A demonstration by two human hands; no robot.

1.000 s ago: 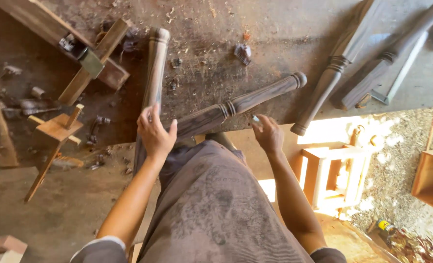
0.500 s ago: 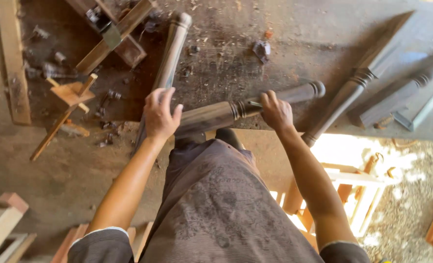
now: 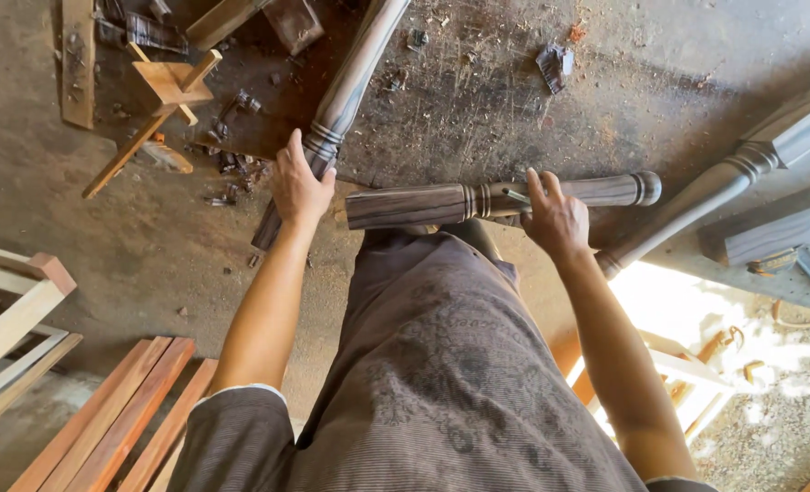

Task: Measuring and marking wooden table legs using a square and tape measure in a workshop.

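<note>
The long dark turned wooden post (image 3: 350, 87) under the left hand (image 3: 297, 187) runs out past the top edge, and its lower end is partly masked by that hand. The right hand (image 3: 555, 219) covers the middle of the shorter dark turned wooden leg (image 3: 423, 205), so its grip underneath cannot be seen. The grey turned leg (image 3: 696, 200) at the right is cut by the edge. The reddish planks (image 3: 104, 428) leave the bottom. The small dark scraps (image 3: 232, 164) are too small to identify.
</note>
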